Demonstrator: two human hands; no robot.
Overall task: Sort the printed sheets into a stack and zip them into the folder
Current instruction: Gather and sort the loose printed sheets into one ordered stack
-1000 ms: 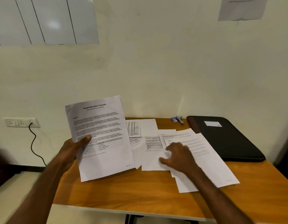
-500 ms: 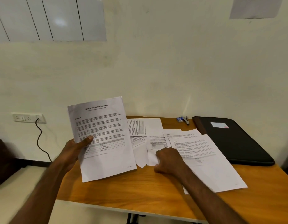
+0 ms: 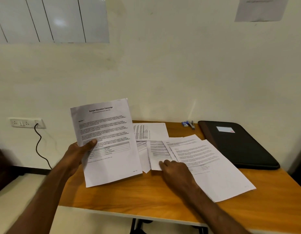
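The printed sheets lie in two groups. The held sheet [image 3: 106, 142], a flat white rectangle headed "Sample Education Transcript" with paragraphs and a small grey-banded table, stands tilted at centre left of the frame, raised above the table edge. The left hand [image 3: 77, 154] grips its left margin, thumb [image 3: 90, 144] pressed across the printed face and the other fingers hidden behind the paper.

The loose sheets [image 3: 205, 162] fan out overlapping across the centre of the frame, thin and matte, with printed faces up; one separate sheet [image 3: 153, 131] lies behind them, turned sideways. The right hand [image 3: 176, 169] rests knuckles up on the near edge of the fan, fingers curled down onto a middle sheet [image 3: 156, 154]; whether they pinch it or only press it cannot be determined.

The zip folder [image 3: 239, 144] lies flat at centre right of the frame, just beside the fan: a black, soft-cornered rectangle with a brown spine strip and a small white label [image 3: 224, 129]. It appears closed.

The table [image 3: 146, 196] has a smooth orange wood-grain top with a pale edge band. Small stationery items [image 3: 188, 124], blue and metallic, rest at its back edge, too small to identify. On the cream wall, at left, a white socket plate [image 3: 26, 123] carries a black cable [image 3: 40, 146].
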